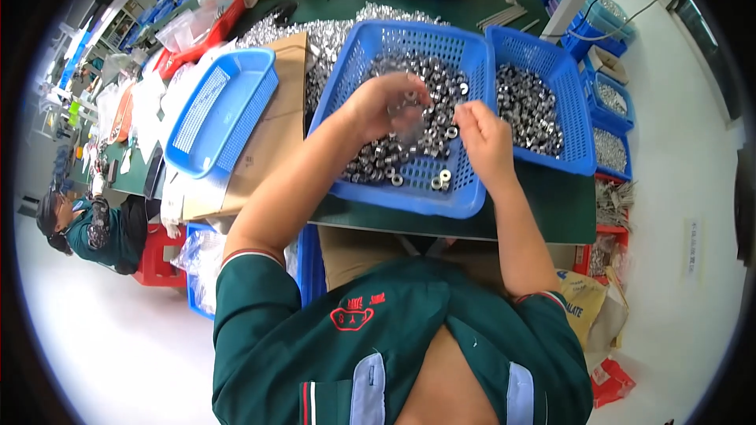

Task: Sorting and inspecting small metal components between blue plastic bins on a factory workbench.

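Head view, metal rings (433, 142): loose in the middle blue basket (425, 203).
Left hand (383, 104): over the basket, blurred, fingers half-curled; cannot tell what it holds.
Right hand (484, 142): fingertips drawn together near the basket's right side; cannot tell what's between.
Right basket (581, 122): dark metal pieces.
Cardboard (272, 135): at left, under a blue tray (224, 114).

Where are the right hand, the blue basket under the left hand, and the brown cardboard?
Right hand (483, 140): head view, middle of the hand.
Blue basket (409, 202): head view, near rim.
Brown cardboard (279, 110): head view, bare surface.
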